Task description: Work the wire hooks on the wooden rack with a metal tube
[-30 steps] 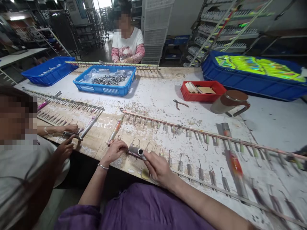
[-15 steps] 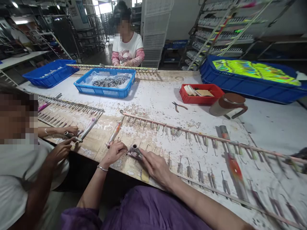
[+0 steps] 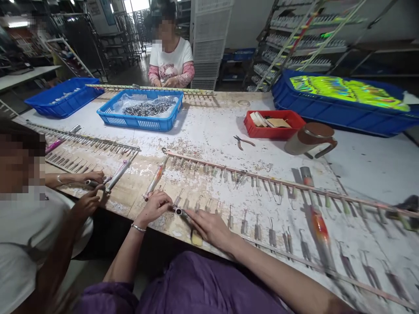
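Observation:
At the near table edge, my right hand (image 3: pixel 212 229) is closed around a grey metal tool (image 3: pixel 178 211) with a round hollow end. My left hand (image 3: pixel 155 207) is pinched just left of that end; what its fingertips hold is too small to make out. Both hands are at the left end of a frame's near bar (image 3: pixel 284 254). Small grey pieces with wire hooks (image 3: pixel 257 229) stand in a row along it. Across the frame, the far bar (image 3: pixel 262 178) carries similar hooked pieces. Tubes with orange patches (image 3: pixel 321 229) join the bars.
Pliers (image 3: pixel 244 141), a red basket (image 3: pixel 275 131) and a lidded mug (image 3: pixel 309 138) are beyond the frame. Blue baskets (image 3: pixel 134 126) stand farther back, one with bright yellow pieces (image 3: pixel 347 93). A co-worker (image 3: pixel 72 213) handles another frame at left; another person (image 3: pixel 172 61) sits opposite.
The tool's hollow end has tipped down and slightly left, with my right hand flattening along it. My left hand stays pinched beside it. The whole view has shifted slightly.

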The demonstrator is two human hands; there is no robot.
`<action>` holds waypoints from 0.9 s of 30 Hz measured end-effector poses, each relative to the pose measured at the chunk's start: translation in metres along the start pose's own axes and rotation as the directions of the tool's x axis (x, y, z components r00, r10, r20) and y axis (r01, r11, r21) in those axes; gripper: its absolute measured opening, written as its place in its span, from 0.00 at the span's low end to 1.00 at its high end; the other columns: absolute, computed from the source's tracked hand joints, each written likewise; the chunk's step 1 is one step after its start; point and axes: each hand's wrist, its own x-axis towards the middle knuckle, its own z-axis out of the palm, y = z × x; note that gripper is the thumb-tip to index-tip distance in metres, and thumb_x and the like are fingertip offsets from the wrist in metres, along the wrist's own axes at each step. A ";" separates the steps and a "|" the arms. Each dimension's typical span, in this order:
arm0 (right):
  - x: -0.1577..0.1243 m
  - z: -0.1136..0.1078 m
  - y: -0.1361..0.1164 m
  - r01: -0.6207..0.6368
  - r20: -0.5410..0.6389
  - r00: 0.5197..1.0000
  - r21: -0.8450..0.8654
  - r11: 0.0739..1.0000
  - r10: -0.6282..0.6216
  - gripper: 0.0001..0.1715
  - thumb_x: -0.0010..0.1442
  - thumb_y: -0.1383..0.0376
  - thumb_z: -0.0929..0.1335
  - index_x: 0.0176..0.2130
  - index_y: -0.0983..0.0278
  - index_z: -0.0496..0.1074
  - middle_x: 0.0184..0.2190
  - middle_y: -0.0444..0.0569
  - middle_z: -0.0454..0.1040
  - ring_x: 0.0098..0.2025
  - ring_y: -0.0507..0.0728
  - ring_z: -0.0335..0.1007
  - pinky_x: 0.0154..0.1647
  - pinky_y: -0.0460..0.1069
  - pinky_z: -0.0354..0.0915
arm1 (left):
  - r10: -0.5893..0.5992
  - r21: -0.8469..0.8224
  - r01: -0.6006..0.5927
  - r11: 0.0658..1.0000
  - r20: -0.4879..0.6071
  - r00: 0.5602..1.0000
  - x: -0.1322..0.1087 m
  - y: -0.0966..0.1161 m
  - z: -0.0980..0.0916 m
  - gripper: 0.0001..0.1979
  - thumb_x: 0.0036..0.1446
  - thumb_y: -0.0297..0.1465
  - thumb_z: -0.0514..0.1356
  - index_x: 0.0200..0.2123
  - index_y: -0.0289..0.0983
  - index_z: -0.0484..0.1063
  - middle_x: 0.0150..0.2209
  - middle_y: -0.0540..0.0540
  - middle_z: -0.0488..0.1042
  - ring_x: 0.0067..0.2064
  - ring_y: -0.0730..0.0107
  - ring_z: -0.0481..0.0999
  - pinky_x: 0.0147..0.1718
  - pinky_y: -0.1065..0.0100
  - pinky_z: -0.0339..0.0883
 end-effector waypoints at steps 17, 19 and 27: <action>-0.004 -0.005 0.000 -0.050 -0.048 0.998 0.027 0.998 0.051 0.29 0.77 0.67 0.60 0.73 0.64 0.59 0.32 0.46 0.73 0.29 0.53 0.70 0.29 0.46 0.63 | -0.004 -0.025 0.004 1.000 -0.016 1.000 0.000 -0.006 -0.001 0.08 0.65 0.30 0.62 0.33 0.40 0.80 0.34 0.49 0.81 0.42 0.63 0.72 0.50 0.59 0.58; -0.004 -0.005 -0.003 -0.016 0.022 1.000 -0.016 1.000 0.016 0.27 0.77 0.66 0.61 0.71 0.62 0.63 0.30 0.45 0.72 0.27 0.52 0.67 0.25 0.45 0.59 | -0.009 -0.039 0.009 0.999 -0.011 1.000 0.000 -0.006 0.000 0.08 0.65 0.31 0.63 0.33 0.40 0.80 0.34 0.49 0.81 0.41 0.63 0.71 0.49 0.59 0.58; -0.002 -0.013 -0.003 -0.021 0.002 1.000 0.021 1.000 0.021 0.28 0.78 0.66 0.59 0.73 0.63 0.61 0.30 0.45 0.71 0.28 0.52 0.68 0.29 0.45 0.62 | 0.008 -0.048 -0.010 0.999 -0.029 1.000 0.000 -0.007 0.000 0.07 0.65 0.32 0.65 0.33 0.40 0.80 0.34 0.49 0.80 0.41 0.64 0.72 0.48 0.60 0.59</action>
